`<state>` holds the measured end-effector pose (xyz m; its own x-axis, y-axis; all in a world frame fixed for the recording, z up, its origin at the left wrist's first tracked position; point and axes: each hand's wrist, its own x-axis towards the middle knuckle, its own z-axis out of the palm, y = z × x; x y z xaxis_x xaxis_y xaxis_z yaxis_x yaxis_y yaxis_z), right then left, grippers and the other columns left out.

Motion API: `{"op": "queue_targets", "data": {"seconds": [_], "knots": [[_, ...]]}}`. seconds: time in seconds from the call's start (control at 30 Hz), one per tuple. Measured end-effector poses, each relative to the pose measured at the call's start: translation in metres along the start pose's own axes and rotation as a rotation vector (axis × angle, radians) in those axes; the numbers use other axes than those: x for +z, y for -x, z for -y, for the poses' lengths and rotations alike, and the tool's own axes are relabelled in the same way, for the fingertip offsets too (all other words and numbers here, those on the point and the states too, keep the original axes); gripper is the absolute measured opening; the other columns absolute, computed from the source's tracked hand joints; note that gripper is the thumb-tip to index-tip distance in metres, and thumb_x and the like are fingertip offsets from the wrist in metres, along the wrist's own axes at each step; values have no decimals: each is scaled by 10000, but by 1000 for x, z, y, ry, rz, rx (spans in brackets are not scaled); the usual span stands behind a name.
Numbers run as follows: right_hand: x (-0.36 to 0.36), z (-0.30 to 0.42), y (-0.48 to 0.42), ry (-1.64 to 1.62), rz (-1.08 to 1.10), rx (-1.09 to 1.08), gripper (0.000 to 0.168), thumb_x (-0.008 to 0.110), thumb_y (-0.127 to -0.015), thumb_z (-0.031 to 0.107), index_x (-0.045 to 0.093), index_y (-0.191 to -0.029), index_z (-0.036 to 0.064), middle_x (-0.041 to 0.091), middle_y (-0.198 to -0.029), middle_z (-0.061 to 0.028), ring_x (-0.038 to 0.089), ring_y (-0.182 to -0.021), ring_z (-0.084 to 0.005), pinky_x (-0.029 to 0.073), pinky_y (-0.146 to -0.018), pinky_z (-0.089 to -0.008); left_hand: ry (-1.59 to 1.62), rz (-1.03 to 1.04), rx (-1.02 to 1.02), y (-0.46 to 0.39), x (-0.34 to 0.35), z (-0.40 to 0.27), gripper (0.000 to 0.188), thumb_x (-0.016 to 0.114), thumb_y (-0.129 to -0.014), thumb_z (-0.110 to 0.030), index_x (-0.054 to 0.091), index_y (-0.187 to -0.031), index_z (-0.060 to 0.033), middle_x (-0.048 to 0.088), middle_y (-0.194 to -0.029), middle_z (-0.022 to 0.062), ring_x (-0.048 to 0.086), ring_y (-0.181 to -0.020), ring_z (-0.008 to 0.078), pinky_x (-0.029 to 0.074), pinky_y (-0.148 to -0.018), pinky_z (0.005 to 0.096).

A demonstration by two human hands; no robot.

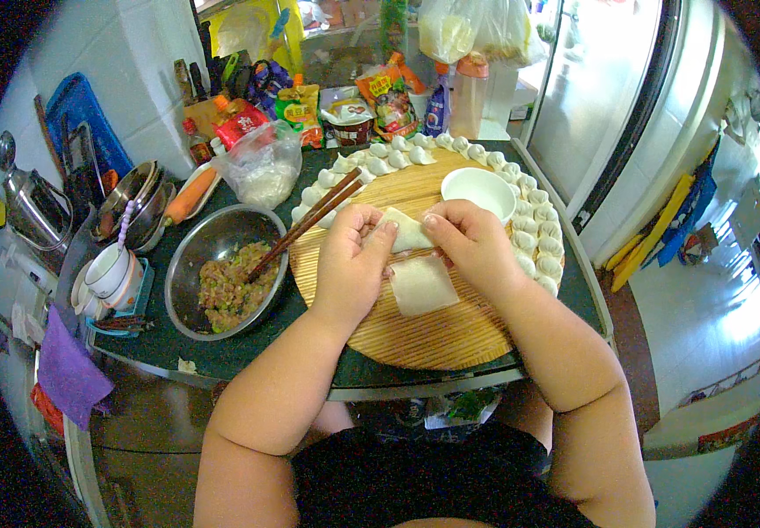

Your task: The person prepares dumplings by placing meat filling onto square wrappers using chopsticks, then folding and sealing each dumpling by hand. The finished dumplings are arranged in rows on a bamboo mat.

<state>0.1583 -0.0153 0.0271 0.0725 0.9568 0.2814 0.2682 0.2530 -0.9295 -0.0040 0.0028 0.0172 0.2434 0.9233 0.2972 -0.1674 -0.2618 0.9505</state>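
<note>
Between both hands a folded dough wrapper point(409, 231) is held above a round ribbed wooden board point(432, 343). My left hand point(358, 257) pinches its left end with thumb and fingers, and my right hand point(469, 244) pinches its right end. Just below the hands a stack of square dough wrappers point(423, 286) lies on the board; its upper edge is partly hidden. Folded wontons point(525, 224) line the board's back and right rim. A white bowl point(479, 190) stands behind my right hand. To the left, a steel bowl point(185, 290) holds minced filling point(231, 280) with brown chopsticks point(304, 224) leaning in it.
A plastic bag point(264, 168), a carrot point(190, 197), stacked metal bowls point(132, 204) and white cups point(112, 274) crowd the left of the dark tabletop point(221, 360). Seasoning pouches point(386, 102) and a lidded plastic bottle point(469, 96) stand along the back.
</note>
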Motion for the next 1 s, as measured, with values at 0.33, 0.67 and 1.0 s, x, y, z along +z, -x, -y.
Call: {"op": "queue_targets", "data": {"seconds": [0.33, 0.67, 1.0], "knots": [[-2, -1, 0, 167, 20, -150, 147, 665, -779, 145, 638, -792, 1, 611, -659, -80, 549, -595, -126, 449, -554, -284, 7, -15, 4, -1, -1, 0, 91, 554, -879, -116, 489, -898, -56, 518, -785, 10, 478, -643, 53, 416, -486, 192], [-5, 7, 0, -37, 82, 57, 161, 646, -822, 156, 617, -811, -1, 594, -621, -19, 531, -530, -72, 425, -485, -225, 50, -57, 30, -2, -1, -4, 86, 521, -899, -109, 478, -935, -44, 546, -819, 39, 535, -654, 85, 448, -502, 208], [-7, 5, -3, -84, 134, 145, 178, 621, -845, 191, 601, -767, 32, 582, -627, -12, 521, -535, -69, 401, -458, -221, 48, -42, 18, -3, -3, -1, 94, 523, -898, -111, 484, -944, -37, 552, -821, 42, 525, -651, 80, 448, -512, 212]]}}
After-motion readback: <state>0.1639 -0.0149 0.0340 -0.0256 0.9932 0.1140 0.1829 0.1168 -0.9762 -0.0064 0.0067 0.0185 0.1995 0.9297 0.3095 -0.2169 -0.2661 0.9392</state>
